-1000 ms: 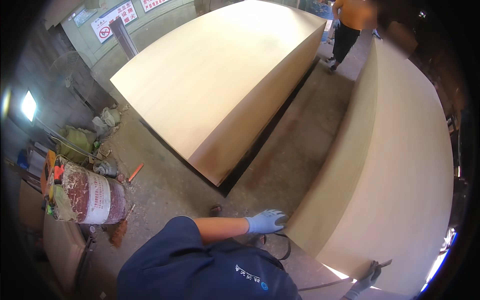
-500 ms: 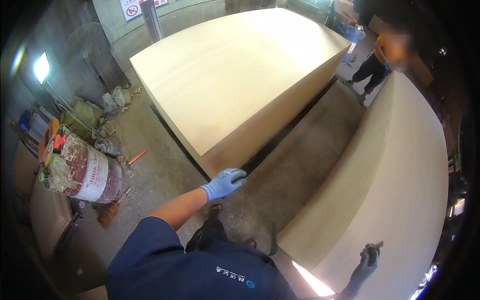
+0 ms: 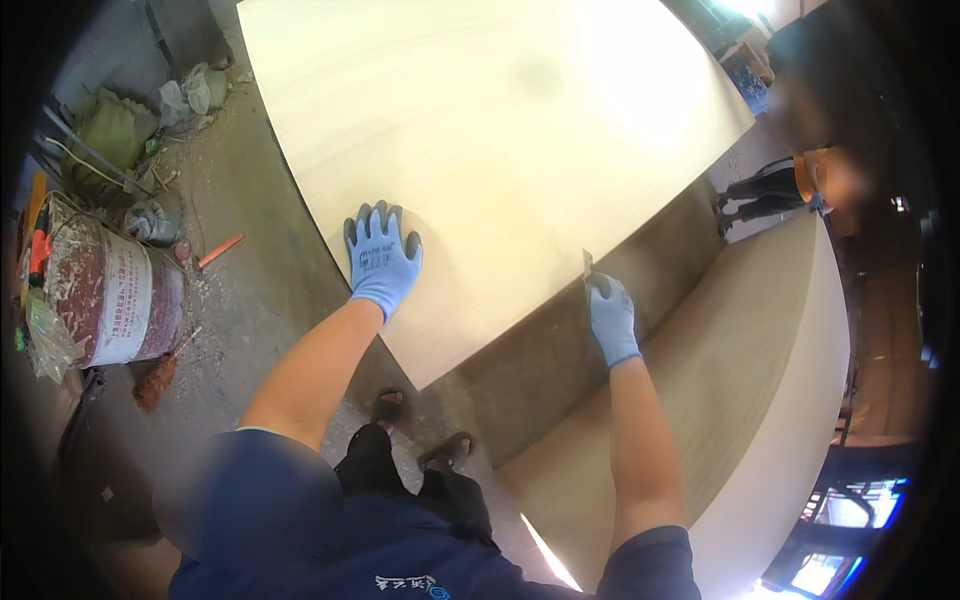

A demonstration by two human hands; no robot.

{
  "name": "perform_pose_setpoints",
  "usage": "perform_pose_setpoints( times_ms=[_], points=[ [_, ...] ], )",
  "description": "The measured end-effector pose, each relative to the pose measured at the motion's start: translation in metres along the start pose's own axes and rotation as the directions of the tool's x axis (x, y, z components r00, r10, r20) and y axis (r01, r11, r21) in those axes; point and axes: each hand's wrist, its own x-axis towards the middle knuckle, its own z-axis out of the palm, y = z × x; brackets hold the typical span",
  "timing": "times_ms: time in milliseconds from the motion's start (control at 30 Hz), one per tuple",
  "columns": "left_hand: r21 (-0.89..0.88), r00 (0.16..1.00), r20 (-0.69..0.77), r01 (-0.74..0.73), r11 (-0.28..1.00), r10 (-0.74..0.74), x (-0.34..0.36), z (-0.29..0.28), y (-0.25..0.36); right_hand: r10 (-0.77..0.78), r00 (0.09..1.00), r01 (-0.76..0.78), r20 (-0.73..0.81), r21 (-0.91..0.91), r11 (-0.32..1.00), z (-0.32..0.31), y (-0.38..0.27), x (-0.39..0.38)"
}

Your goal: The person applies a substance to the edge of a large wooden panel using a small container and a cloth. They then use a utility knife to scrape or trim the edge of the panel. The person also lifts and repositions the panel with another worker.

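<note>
A large stack of pale wooden sheets, like plywood, lies ahead of me. My left hand, in a light blue glove with dark fingertips, rests flat on the top sheet near its left edge, fingers spread. At the right edge of that sheet, my right hand is in a matching glove. Its fingers are closed round a small flat scraper, whose thin blade points up and away. The glove hides the scraper's handle.
A second stack of sheets stands to my right. On the left is a maroon drum with a white label, near an orange stick and sacks. At the far right stands another person.
My left hand has come down flat onto the top sheet. My right hand, with the scraper, has moved from the right stack to the right edge of the stack ahead. My view has shifted.
</note>
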Motion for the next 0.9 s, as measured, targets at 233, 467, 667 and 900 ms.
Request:
perform_pose_setpoints(
  times_ms=[233, 467, 667, 900],
  points=[
    [-0.013, 0.995, 0.097, 0.034, 0.999, -0.032, 0.003, -0.014, 0.004, 0.121, 0.991, -0.096, 0.05, -0.35, 0.932, 0.034, -0.019, 0.089],
    [0.035, 0.998, 0.057, 0.009, 0.999, -0.011, -0.001, -0.011, 0.004, -0.08, 0.975, 0.188, 0.208, -0.576, 0.796, 0.043, -0.034, 0.104],
    [0.045, 0.997, 0.075, 0.013, 0.999, -0.017, 0.002, -0.014, 0.006, -0.1, 0.888, 0.397, 0.448, -0.64, 0.658, 0.011, -0.021, 0.052],
    [0.064, 0.999, 0.048, -0.005, 0.998, 0.002, 0.0, -0.011, 0.004, -0.29, 0.95, 0.313, 0.118, -0.354, 0.881, 0.004, 0.021, 0.142]
  ],
)
